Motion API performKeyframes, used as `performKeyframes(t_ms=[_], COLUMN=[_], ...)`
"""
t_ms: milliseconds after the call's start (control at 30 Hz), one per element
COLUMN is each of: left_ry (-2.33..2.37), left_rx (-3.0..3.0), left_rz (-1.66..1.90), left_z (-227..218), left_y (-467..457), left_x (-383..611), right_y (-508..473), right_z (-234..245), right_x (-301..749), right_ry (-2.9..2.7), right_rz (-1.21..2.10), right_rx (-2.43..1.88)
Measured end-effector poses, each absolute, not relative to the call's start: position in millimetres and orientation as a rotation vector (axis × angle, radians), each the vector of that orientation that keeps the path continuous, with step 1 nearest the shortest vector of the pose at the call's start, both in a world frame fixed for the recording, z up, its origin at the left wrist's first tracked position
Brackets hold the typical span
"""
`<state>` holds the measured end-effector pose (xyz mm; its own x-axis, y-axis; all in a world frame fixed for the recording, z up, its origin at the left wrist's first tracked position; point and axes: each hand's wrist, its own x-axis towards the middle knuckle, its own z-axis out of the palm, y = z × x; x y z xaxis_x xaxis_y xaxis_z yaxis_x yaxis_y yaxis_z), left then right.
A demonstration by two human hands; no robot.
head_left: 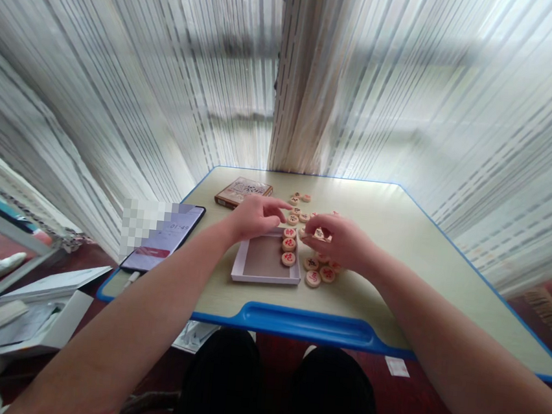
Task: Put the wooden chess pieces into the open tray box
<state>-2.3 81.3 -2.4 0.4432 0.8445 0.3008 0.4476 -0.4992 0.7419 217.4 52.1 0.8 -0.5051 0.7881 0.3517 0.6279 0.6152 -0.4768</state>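
A shallow white box tray lies on the table in front of me. Three round wooden Chinese chess pieces with red characters form a column along its right side. Above the tray's far left part is my left hand, fingers stretched and apart, holding nothing. Just right of the tray, my right hand is curled, with thumb and fingertips closed on a pale Chinese chess piece, partly hidden. Loose chess pieces with red or dark characters lie under and beside that hand, and several more farther back.
A brown patterned box lid lies at the back left. A phone rests on the table's left edge. The table has a blue rim with a front trough. Striped curtains hang behind. An open white box stands lower left.
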Motion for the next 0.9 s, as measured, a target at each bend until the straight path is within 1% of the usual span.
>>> performKeyframes(t_ms=[67, 200, 300, 400, 667, 900], left_ry=[1.089, 1.185, 1.267, 1.272, 1.009, 0.955], left_rx=[2.19, 2.353, 2.499, 2.647, 2.862, 2.891], left_rz=[0.88, 0.865, 0.842, 0.857, 1.147, 1.133], left_z=[-1.5, 1.2, 3.3, 5.6, 10.5, 5.7], left_y=[79.7, 76.9, 76.2, 74.5, 65.0, 66.5], left_x=[-1.8, -2.6, -4.4, -4.9, 4.2, 7.7], right_y=[51.1, 48.4, 47.7, 47.8, 49.4, 49.9], right_z=[1.0, 5.3, 8.9, 11.6, 10.4, 2.9], right_x=[215.9, 212.6, 210.8, 210.1, 207.0, 201.9], right_ry=[-2.103, -1.823, -1.683, -1.613, -1.351, -1.326], right_rz=[0.543, 0.96, 1.155, 1.25, 1.406, 1.468], right_rx=[-1.118, -1.073, -1.098, -1.142, -1.102, -1.027])
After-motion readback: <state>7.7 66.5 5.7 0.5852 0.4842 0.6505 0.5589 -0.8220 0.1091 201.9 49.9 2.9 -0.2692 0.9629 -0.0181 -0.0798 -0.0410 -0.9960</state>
